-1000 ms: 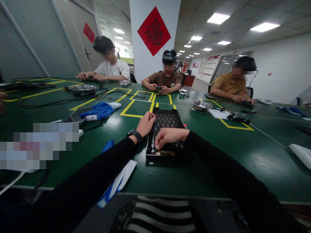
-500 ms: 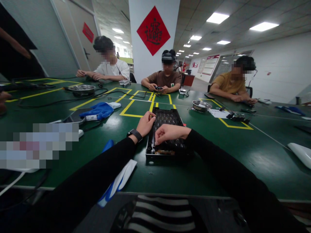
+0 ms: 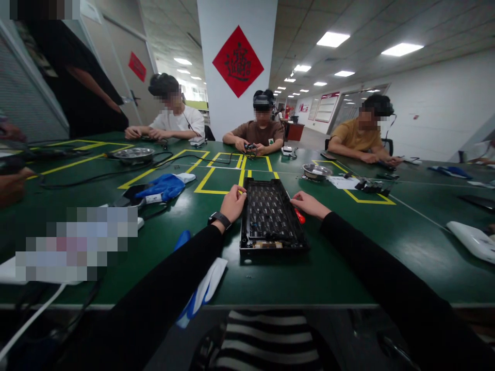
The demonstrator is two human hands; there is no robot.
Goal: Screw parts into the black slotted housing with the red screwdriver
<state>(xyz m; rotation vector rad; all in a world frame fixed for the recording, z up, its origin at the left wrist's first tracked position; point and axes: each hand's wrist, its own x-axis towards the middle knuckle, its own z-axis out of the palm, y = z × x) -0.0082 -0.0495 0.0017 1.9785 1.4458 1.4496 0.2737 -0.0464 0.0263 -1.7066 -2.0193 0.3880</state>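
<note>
A black rectangular casing, open on top, lies on the table in front of me. Rows of small shiny marks cover its inner panel, and a brownish strip runs along its near end. My left hand grips the left wall, fingers closed at the edge. On the opposite side my right hand has its fingertips closed at the right wall. Just beneath those fingers, beside the casing, is a red-handled object whose far end is hidden.
A blue-and-white glove lies left beyond my left hand; another hangs over the near edge. Metal bowls stand farther back. A white device is at right. Several people sit around the table.
My right hand has moved from the casing's near left inside corner to its right wall. The left hand stays at the left wall. The whole view has shifted slightly.
</note>
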